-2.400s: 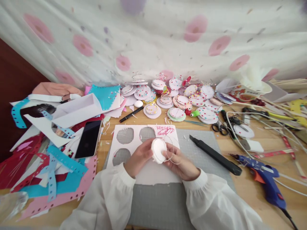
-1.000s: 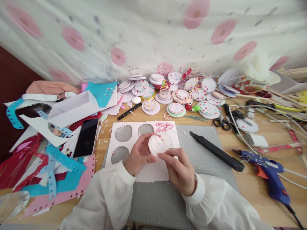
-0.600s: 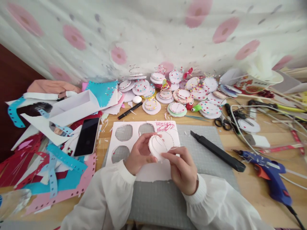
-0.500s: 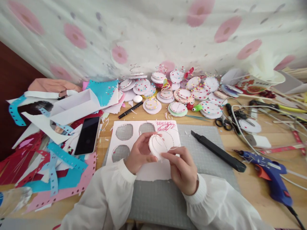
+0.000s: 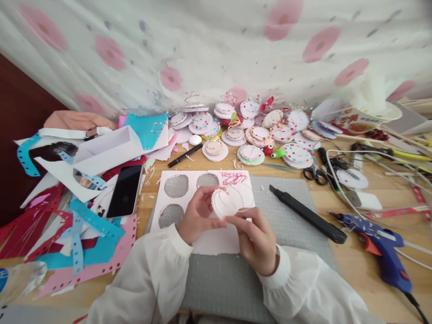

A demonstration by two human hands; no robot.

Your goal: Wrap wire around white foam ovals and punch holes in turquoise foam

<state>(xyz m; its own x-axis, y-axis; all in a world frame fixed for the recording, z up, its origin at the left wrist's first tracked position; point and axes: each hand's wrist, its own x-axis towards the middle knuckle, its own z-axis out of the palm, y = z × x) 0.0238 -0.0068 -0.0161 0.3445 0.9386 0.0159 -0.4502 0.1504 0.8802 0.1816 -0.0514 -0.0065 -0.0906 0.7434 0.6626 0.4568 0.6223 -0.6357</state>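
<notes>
My left hand (image 5: 197, 218) is closed around a white paper disc (image 5: 222, 204), thumb along its lower edge and fingers behind. A thin wire loop (image 5: 242, 194) curls over the disc and out past its right side. At the disc's lower right edge, my right hand (image 5: 258, 240) has its thumb and index finger brought together. Whether they grip the disc's rim or the wire, I cannot tell. Beneath both hands lies a white sheet (image 5: 209, 245) with round cut-outs and red scribbles, on a grey cutting mat (image 5: 219, 283).
A black utility knife (image 5: 307, 213) lies on the mat's right. Further right are a blue glue gun (image 5: 374, 243), scissors (image 5: 315, 174) and cables. Decorated paper discs (image 5: 216, 148) crowd the back. On the left are a phone (image 5: 124, 191), paper scraps (image 5: 94, 218) and a bottle (image 5: 23, 279).
The disc has tilted slightly and the wire loop has shifted a little. Both hands keep nearly the same place; the whole view has drifted slightly.
</notes>
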